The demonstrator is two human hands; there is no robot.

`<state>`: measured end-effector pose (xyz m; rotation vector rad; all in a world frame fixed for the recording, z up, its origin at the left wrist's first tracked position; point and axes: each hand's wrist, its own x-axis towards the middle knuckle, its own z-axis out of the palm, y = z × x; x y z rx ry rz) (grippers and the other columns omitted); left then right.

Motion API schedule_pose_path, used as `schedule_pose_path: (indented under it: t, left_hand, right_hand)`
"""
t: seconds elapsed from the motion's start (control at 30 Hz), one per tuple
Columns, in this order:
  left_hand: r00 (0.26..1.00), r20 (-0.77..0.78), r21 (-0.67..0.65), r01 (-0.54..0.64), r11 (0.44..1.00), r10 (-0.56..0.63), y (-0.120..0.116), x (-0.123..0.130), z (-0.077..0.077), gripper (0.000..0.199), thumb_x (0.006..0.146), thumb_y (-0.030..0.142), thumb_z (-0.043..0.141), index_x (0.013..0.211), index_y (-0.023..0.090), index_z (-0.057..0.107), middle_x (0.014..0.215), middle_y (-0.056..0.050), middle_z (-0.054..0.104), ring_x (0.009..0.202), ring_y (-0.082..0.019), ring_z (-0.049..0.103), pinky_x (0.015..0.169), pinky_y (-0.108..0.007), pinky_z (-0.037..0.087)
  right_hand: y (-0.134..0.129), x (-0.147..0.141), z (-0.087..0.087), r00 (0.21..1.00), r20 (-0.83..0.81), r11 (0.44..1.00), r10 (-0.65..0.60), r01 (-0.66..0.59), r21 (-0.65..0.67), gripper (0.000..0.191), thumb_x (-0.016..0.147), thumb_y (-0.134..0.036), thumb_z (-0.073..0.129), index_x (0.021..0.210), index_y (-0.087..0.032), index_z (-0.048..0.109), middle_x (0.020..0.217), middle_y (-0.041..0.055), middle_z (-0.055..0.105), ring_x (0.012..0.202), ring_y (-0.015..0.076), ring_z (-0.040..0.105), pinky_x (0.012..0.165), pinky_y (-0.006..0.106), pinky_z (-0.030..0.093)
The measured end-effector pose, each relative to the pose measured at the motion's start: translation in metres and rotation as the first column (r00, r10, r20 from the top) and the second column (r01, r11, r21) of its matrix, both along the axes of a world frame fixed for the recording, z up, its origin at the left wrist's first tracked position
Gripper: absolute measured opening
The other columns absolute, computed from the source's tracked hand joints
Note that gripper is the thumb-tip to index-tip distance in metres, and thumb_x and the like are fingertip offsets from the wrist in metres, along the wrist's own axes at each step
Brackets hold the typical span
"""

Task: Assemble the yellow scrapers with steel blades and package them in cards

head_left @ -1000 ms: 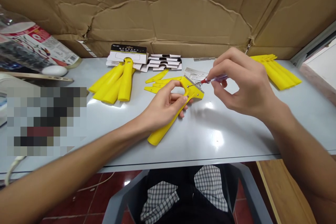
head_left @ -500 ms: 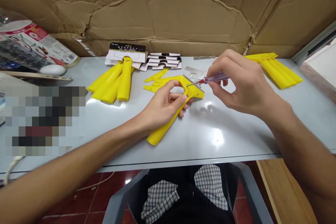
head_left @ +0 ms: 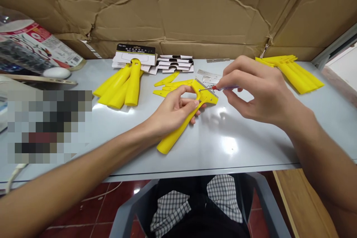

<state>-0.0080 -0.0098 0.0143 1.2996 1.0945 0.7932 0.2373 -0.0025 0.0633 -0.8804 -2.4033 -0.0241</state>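
Left hand (head_left: 178, 113) grips a yellow plastic scraper (head_left: 174, 137), long axis slanting away rightward, head farthest; right hand (head_left: 259, 93) pinches a red-collared screwdriver (head_left: 214, 87) pointing left.

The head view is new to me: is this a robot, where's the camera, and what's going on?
No machine here: these are a person's own bare hands, seen by a camera worn on the head, looking forward and down. The left hand holds a yellow tool with a wide head. The right hand holds a small screwdriver, its tip at a screw on that head. On the pale table lie more yellow handles, folded cards, flat yellow pieces and thin metal strips. Brown cardboard stands behind.
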Motion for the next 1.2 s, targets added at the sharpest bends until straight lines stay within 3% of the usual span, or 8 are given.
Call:
schedule_pose_path:
  t: [0.17, 0.33, 0.53, 0.67, 0.8, 1.0, 1.1, 1.2]
  left_hand:
    - [1.000, 0.013, 0.001, -0.001, 1.000, 0.001, 0.0012, 0.0002, -0.0009, 0.023, 0.103, 0.028, 0.065, 0.121, 0.018, 0.057, 0.098, -0.010, 0.079, 0.063, -0.014, 0.065, 0.064, -0.031, 0.056]
    - [1.000, 0.000, -0.003, -0.010, 1.000, 0.010, 0.0002, 0.0011, 0.0013, 0.025, 0.102, 0.027, 0.065, 0.124, 0.017, 0.057, 0.097, -0.010, 0.079, 0.067, -0.015, 0.066, 0.063, -0.031, 0.056]
    - [1.000, -0.016, 0.011, -0.018, 1.000, 0.018, 0.0012, 0.0006, -0.0012, 0.025, 0.101, 0.029, 0.067, 0.121, 0.019, 0.056, 0.102, -0.012, 0.080, 0.072, -0.017, 0.068, 0.063, -0.031, 0.056]
    - [1.000, -0.027, 0.033, -0.011, 0.999, 0.012, 0.0016, -0.0007, -0.0032, 0.026, 0.101, 0.031, 0.068, 0.121, 0.019, 0.057, 0.103, -0.012, 0.080, 0.069, -0.017, 0.068, 0.064, -0.033, 0.057]
    - [1.000, -0.021, 0.041, 0.000, 0.999, 0.000, 0.0013, -0.0006, -0.0029, 0.027, 0.101, 0.031, 0.068, 0.122, 0.018, 0.057, 0.101, -0.011, 0.079, 0.068, -0.016, 0.067, 0.062, -0.032, 0.056]
    - [1.000, -0.013, 0.045, 0.006, 0.999, -0.005, 0.0017, 0.0001, -0.0009, 0.026, 0.101, 0.028, 0.066, 0.123, 0.018, 0.059, 0.101, -0.011, 0.079, 0.070, -0.016, 0.067, 0.061, -0.031, 0.057]
    - [1.000, -0.012, 0.037, 0.004, 0.999, -0.003, 0.0018, 0.0002, -0.0004, 0.025, 0.101, 0.029, 0.067, 0.122, 0.018, 0.058, 0.101, -0.011, 0.079, 0.070, -0.016, 0.067, 0.061, -0.030, 0.057]
    - [1.000, -0.012, 0.029, -0.009, 1.000, 0.009, 0.0018, 0.0005, -0.0001, 0.025, 0.101, 0.028, 0.068, 0.121, 0.018, 0.058, 0.100, -0.011, 0.080, 0.067, -0.015, 0.066, 0.061, -0.031, 0.056]
  right_hand:
    - [-0.0005, 0.0014, -0.0011, 0.999, -0.014, 0.999, 0.052, -0.052, 0.015, 0.030, 0.097, -0.009, 0.056, 0.096, -0.031, 0.077, 0.115, 0.0039, 0.075, 0.100, 0.0253, 0.073, 0.084, 0.042, 0.057]
    - [-0.0025, -0.0005, 0.0009, 1.000, 0.026, 0.999, 0.011, -0.012, 0.040, 0.023, 0.103, -0.032, 0.064, 0.124, -0.027, 0.073, 0.120, 0.0084, 0.076, 0.105, 0.0288, 0.074, 0.090, 0.043, 0.058]
    - [-0.0020, 0.0004, 0.0046, 0.971, 0.118, 0.978, -0.210, 0.207, 0.036, 0.031, 0.110, -0.038, 0.052, 0.098, -0.025, 0.077, 0.075, 0.0048, 0.071, 0.071, 0.0246, 0.070, 0.069, 0.039, 0.052]
    - [-0.0020, 0.0007, 0.0033, 0.991, 0.075, 0.993, -0.113, 0.112, 0.028, 0.023, 0.109, -0.032, 0.056, 0.101, -0.031, 0.078, 0.094, 0.0044, 0.074, 0.080, 0.0241, 0.070, 0.073, 0.040, 0.054]
    - [-0.0019, 0.0000, 0.0007, 0.999, 0.037, 0.995, -0.021, 0.018, 0.100, 0.025, 0.107, -0.020, 0.053, 0.104, -0.027, 0.077, 0.111, 0.0083, 0.072, 0.083, 0.0233, 0.067, 0.073, 0.041, 0.054]
    - [-0.0030, 0.0000, 0.0050, 0.999, 0.038, 0.999, -0.036, 0.035, 0.024, 0.025, 0.101, -0.012, 0.057, 0.117, -0.026, 0.070, 0.116, 0.0100, 0.073, 0.091, 0.0265, 0.071, 0.079, 0.043, 0.057]
    - [-0.0024, 0.0011, 0.0050, 0.998, 0.035, 0.998, -0.059, 0.058, 0.020, 0.015, 0.104, -0.020, 0.057, 0.108, -0.026, 0.070, 0.107, 0.0083, 0.076, 0.090, 0.0277, 0.073, 0.078, 0.043, 0.056]
    - [-0.0003, 0.0016, 0.0018, 0.989, 0.058, 0.990, -0.138, 0.136, 0.041, 0.016, 0.106, -0.035, 0.060, 0.099, -0.026, 0.071, 0.080, 0.0041, 0.073, 0.079, 0.0271, 0.072, 0.072, 0.041, 0.053]
